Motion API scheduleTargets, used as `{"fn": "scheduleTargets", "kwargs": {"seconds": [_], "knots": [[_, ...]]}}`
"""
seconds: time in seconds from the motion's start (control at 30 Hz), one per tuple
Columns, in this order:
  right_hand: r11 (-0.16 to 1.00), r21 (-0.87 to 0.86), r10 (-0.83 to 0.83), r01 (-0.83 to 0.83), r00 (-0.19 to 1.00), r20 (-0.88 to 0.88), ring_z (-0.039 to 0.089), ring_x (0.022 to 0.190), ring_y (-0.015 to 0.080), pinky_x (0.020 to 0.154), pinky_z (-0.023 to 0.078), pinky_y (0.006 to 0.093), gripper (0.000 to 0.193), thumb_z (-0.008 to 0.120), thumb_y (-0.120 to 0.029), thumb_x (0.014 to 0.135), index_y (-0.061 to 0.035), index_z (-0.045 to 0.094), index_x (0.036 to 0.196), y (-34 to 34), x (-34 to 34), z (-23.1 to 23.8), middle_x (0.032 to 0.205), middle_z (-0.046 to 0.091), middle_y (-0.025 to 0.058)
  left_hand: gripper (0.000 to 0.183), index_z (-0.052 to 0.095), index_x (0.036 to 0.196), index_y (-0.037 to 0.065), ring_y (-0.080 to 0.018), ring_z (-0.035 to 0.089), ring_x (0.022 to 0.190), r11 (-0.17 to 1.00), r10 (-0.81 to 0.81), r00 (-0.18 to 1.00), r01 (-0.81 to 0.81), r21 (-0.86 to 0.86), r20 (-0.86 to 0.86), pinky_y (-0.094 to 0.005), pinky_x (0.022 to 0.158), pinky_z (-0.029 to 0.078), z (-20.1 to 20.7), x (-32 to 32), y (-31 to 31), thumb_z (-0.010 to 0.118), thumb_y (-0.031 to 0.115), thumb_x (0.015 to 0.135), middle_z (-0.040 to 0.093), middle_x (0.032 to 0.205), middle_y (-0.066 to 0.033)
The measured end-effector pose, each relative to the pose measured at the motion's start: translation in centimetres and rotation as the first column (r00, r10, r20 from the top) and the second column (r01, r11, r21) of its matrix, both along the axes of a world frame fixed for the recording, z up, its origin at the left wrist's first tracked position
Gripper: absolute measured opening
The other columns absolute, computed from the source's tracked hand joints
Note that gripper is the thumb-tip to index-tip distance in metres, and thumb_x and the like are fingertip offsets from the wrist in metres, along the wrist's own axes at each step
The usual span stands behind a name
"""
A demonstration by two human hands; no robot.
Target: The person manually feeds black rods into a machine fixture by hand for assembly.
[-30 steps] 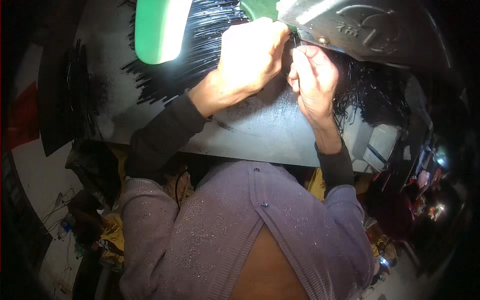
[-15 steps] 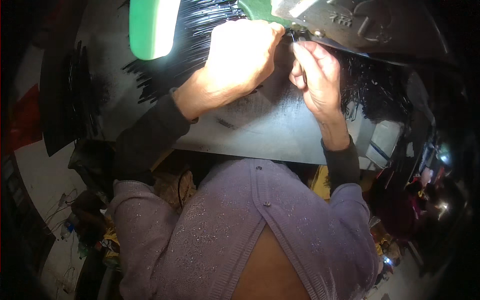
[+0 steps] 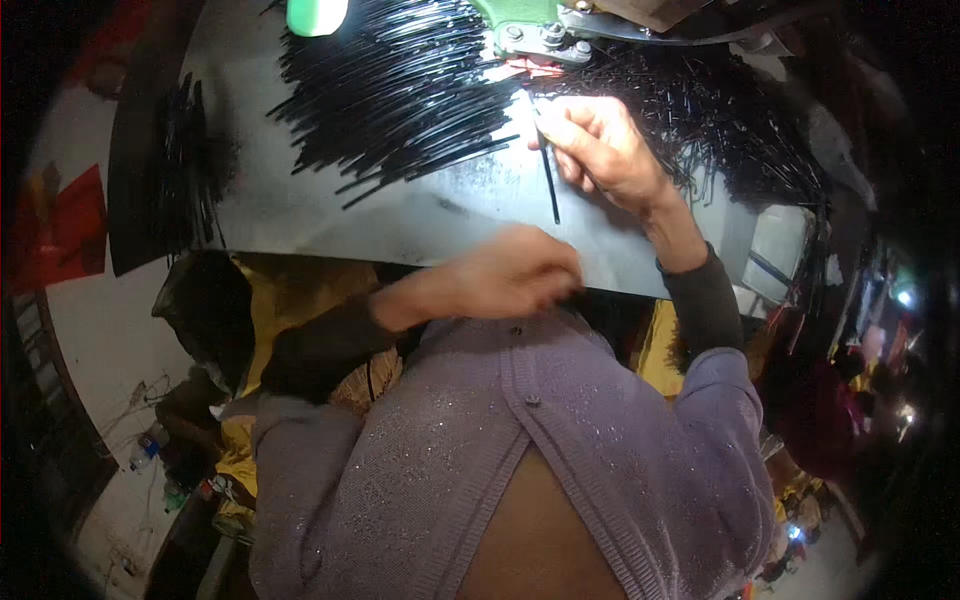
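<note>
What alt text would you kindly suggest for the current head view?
A person's right hand holds a thin black strip over a grey table, near a pile of similar strips; the left hand, blurred, is by the table's near edge. A green machine part shows at the top.

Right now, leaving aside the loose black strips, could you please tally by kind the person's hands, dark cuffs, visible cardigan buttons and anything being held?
Hands: 2 (left hand, right hand)
Dark cuffs: 2
Visible cardigan buttons: 2
Held black strip: 1, in the right hand
Total: 7
</note>
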State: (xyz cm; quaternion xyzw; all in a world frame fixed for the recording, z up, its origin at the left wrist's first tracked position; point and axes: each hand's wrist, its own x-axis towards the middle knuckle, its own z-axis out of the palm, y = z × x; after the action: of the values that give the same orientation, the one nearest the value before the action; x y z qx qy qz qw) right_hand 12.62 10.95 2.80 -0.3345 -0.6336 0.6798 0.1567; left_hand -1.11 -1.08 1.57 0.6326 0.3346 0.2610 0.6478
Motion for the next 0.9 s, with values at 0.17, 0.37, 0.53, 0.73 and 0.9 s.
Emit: {"fn": "scheduleTargets", "kwargs": {"seconds": [0.17,0.37,0.53,0.73,0.9], "knots": [[0.998,0.010,-0.064,0.063,0.998,0.026,0.037,0.043,-0.0002,0.039,0.029,0.0146,0.024,0.054,-0.022,0.092,-0.0018,0.062,0.082,-2.2,1.8,-1.0,0.053,0.047,-0.0053,0.022,0.064,0.092,0.000,-0.0299,0.062,0.078,0.864,-0.474,0.859,0.411,0.293,0.193,-0.0384,0.070,0.047,-5.2,12.4,-0.6,0.056,0.015,0.078,0.065,0.083,-0.0176],[0.973,-0.012,-0.229,0.229,0.966,-0.117,0.040,0.044,-0.0005,0.039,0.030,0.0144,0.021,0.054,-0.020,0.091,-0.0040,0.064,0.083,-3.2,3.3,-2.3,0.054,0.050,-0.0053,0.031,0.059,0.099,-0.006,-0.0401,0.055,0.090,0.768,-0.639,0.435,0.321,0.554,0.634,-0.0466,0.074,0.044,-12.4,20.3,-7.0,0.056,0.022,0.085,0.059,0.095,-0.0223],[0.959,0.094,-0.252,0.268,0.956,-0.152,0.041,0.045,-0.0008,0.040,0.032,0.0146,0.022,0.054,-0.020,0.092,-0.0038,0.064,0.081,-3.5,3.3,-2.8,0.054,0.051,-0.0053,0.033,0.058,0.102,-0.007,-0.0418,0.054,0.090,0.709,-0.703,0.471,0.404,0.578,0.533,-0.0487,0.075,0.044,-14.1,21.2,-8.0,0.054,0.023,0.088,0.058,0.096,-0.0230],[0.939,0.063,-0.314,0.339,0.916,-0.250,0.041,0.043,-0.0007,0.039,0.033,0.0145,0.020,0.052,-0.015,0.093,-0.0037,0.063,0.080,-3.6,3.3,-3.8,0.054,0.051,-0.0041,0.034,0.058,0.100,-0.007,-0.0394,0.055,0.087,0.843,-0.529,0.443,0.373,0.388,0.723,-0.0473,0.075,0.044,-20.1,23.1,-11.9,0.055,0.026,0.088,0.059,0.095,-0.0209],[0.923,0.101,-0.343,0.370,0.914,-0.219,0.038,0.043,0.0011,0.038,0.029,0.0152,0.022,0.048,-0.015,0.094,-0.0010,0.058,0.080,-4.0,3.3,-3.5,0.053,0.048,-0.0032,0.035,0.059,0.099,-0.006,-0.0385,0.055,0.087,0.807,-0.583,0.550,0.477,0.348,0.598,-0.0467,0.074,0.044,-20.1,22.5,-12.3,0.056,0.027,0.088,0.059,0.095,-0.0209]]}}
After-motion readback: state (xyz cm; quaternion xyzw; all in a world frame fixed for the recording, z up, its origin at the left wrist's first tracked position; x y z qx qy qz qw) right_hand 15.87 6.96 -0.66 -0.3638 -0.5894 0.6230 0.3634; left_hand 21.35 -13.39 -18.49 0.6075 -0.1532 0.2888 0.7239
